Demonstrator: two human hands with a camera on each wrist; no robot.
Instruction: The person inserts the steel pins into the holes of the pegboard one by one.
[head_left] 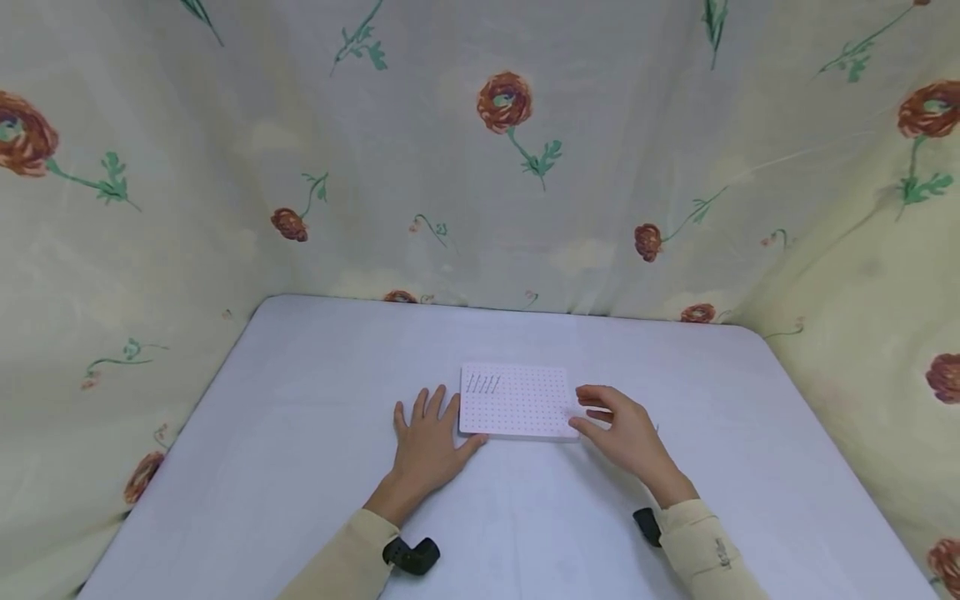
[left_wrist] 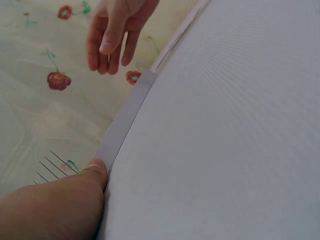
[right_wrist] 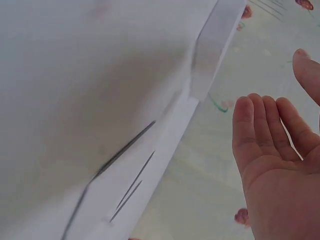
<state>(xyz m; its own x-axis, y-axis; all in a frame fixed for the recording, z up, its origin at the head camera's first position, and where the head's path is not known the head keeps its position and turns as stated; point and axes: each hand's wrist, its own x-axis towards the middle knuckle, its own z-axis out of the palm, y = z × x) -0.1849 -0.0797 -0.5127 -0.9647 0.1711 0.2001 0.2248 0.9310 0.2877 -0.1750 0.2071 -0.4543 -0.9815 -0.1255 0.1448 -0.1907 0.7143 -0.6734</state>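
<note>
Right hand (right_wrist: 280, 165), fingers straight, beside the white board (right_wrist: 212, 47).

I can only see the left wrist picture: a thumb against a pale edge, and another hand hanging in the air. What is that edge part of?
Observer: A white rectangular pegboard dotted with small holes, lying on the pale table.
Visitor: Is the left hand gripping it?
Observer: No, the left hand lies flat beside its left edge.
Visitor: And those thin lines?
Observer: A row of thin pins stands in the board's far left corner.
Visitor: The other hand?
Observer: The right hand is at the board's right edge, fingers loosely bent.
</note>
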